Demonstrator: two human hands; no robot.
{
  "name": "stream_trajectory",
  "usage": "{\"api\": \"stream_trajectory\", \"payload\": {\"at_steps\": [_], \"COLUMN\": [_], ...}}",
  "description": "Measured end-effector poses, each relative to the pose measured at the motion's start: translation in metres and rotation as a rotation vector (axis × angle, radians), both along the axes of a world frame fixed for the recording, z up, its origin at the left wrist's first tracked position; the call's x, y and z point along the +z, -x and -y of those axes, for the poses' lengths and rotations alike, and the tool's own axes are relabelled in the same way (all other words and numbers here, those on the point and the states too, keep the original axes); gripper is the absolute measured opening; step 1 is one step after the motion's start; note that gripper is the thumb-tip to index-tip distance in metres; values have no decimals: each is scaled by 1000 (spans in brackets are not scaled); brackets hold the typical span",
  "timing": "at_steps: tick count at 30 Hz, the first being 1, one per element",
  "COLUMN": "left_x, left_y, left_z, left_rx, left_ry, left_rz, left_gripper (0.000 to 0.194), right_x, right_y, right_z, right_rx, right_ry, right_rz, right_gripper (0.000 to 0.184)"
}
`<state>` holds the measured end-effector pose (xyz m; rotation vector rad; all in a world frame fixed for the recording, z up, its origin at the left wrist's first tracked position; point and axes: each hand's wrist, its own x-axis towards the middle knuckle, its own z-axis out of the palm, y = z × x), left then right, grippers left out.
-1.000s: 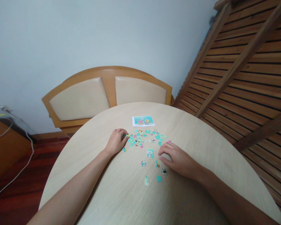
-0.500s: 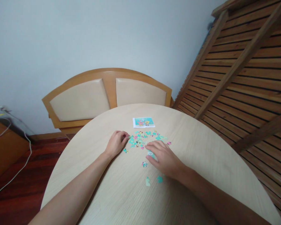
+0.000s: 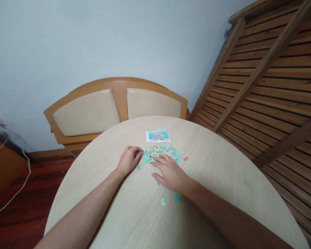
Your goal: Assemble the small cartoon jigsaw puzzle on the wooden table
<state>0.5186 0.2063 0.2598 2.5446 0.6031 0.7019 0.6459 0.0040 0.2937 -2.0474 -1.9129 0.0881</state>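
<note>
A loose pile of jigsaw puzzle pieces (image 3: 148, 158), mostly turquoise with some pink and yellow, lies mid-table. My left hand (image 3: 129, 160) rests at the pile's left edge, fingers curled and pressed together; what they may pinch is hidden. Over the pile's near right side reaches my right hand (image 3: 172, 175), open, thumb apart from the fingers, fingertips on or just above the pieces. One piece (image 3: 159, 183) is partly covered under its thumb. Closer to me lie a pale green piece (image 3: 163, 201) and a turquoise piece (image 3: 176, 198). A small piece (image 3: 138, 167) sits below my left hand.
A picture card (image 3: 158, 136) with two cartoon figures lies beyond the pile on the round wooden table (image 3: 209, 166). Behind the table stands a padded headboard (image 3: 93, 110). Wooden slats (image 3: 269, 86) lean at the right. A white cable (image 3: 28, 173) hangs at the left.
My right hand has moved left and slightly forward over the pile, now partly covering the piece below it. My left hand stays at the pile's left edge. The view has shifted slightly.
</note>
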Motion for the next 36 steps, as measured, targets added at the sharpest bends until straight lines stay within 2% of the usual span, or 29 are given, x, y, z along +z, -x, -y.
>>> {"api": "stream_trajectory", "payload": {"at_steps": [3,7,10,14,20,29,36], "left_x": [-1,-2,-3,-5,-4,-4,2], "left_y": [0,0,0,0,-1,-2,-2], "left_z": [0,-1,-2,-4,-4,-3,-2], "left_rx": [2,-2,-7,-11,-25,-45,-52], "left_ry": [1,-2,-8,-21,-51,-73,-76], "left_rz": [0,0,-2,-7,-11,-23,-37], "left_gripper": [19,19,20,20,21,19,22], "right_x": [0,0,0,1,8,24,27], "right_y": [2,2,1,-1,0,-6,-7], "right_z": [2,-3,-12,-22,-34,-53,-53], "right_rx": [22,71,11,-136,-202,-173,-89], "right_ry": [-10,-21,-45,-33,140,301,308], "right_rz": [-24,-91,-134,-109,-88,-62,-66], "right_gripper": [38,22,13,20,18,14,15]}}
